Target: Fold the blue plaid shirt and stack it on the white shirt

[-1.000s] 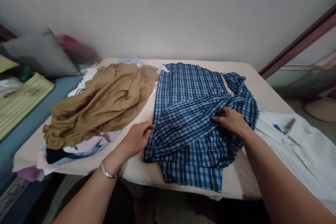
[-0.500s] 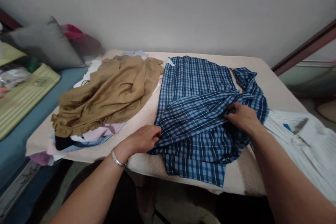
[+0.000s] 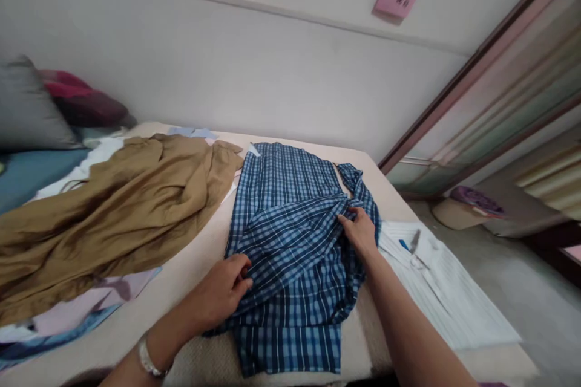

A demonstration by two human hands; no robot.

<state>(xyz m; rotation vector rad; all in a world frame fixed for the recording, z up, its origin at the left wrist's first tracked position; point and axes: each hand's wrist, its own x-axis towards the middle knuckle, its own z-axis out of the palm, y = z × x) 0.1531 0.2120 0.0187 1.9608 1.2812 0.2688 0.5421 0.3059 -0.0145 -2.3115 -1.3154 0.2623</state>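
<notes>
A blue checked shirt [image 3: 290, 217] lies partly folded on the beige table [image 3: 190, 260], one sleeve drawn across its body. My left hand [image 3: 222, 293] pinches the folded fabric at the shirt's left edge; a silver bracelet sits on that wrist. My right hand [image 3: 361, 230] grips the bunched cloth near the shirt's right side, where the sleeve meets the body.
A tan garment [image 3: 113, 211] tops a pile of pink, white and blue clothes at the left. A folded white striped shirt [image 3: 440, 284] lies at the table's right end. A grey pillow [image 3: 27, 109] sits on a blue bed at far left. Sliding door at right.
The view has swung up and to the right, showing more wall and the sliding door. Both hands stay on the checked shirt, holding the same edges.
</notes>
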